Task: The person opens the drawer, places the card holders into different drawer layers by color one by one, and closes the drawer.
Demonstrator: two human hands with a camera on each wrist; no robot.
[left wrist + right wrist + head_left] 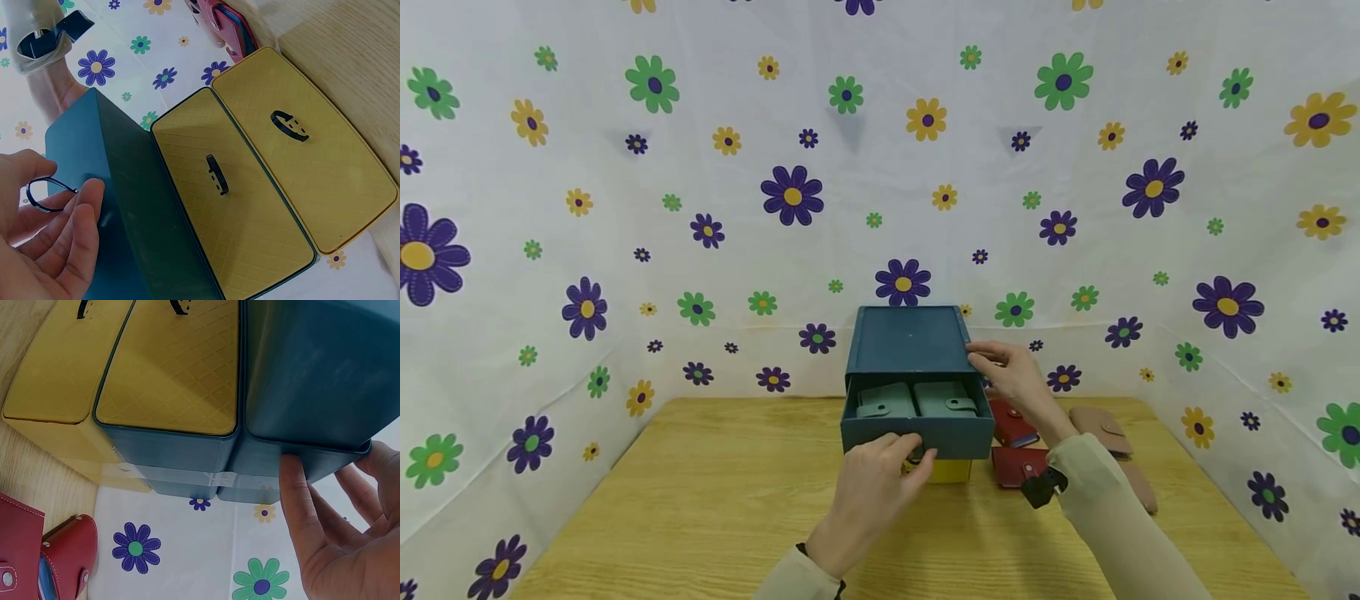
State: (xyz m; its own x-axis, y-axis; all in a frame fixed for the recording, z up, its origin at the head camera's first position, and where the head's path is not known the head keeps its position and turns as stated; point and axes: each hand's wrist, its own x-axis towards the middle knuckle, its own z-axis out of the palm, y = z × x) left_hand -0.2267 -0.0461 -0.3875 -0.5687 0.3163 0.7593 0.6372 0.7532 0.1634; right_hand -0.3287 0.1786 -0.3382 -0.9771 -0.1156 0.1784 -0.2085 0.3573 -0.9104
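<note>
Left hand [874, 483] pinches handle [29, 195] of open drawer [958, 435], presumably controlling its slide; right hand [1018, 377], fingers spread, touches cabinet [910, 340] near far edge of tabletop [715, 487], likely as brace.

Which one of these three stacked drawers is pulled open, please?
The top drawer, blue-fronted: it sticks out, showing two pale green cases; the two yellow-fronted drawers below sit closed.

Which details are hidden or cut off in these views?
Head: yellow fronts, mostly behind the left hand and open drawer.
Head: lower tan item, partly behind the right sleeve.
Right wrist: leftmost red wallet, cut off by the left edge.
Left wrist: insides of both closed drawers, behind their fronts.
</note>
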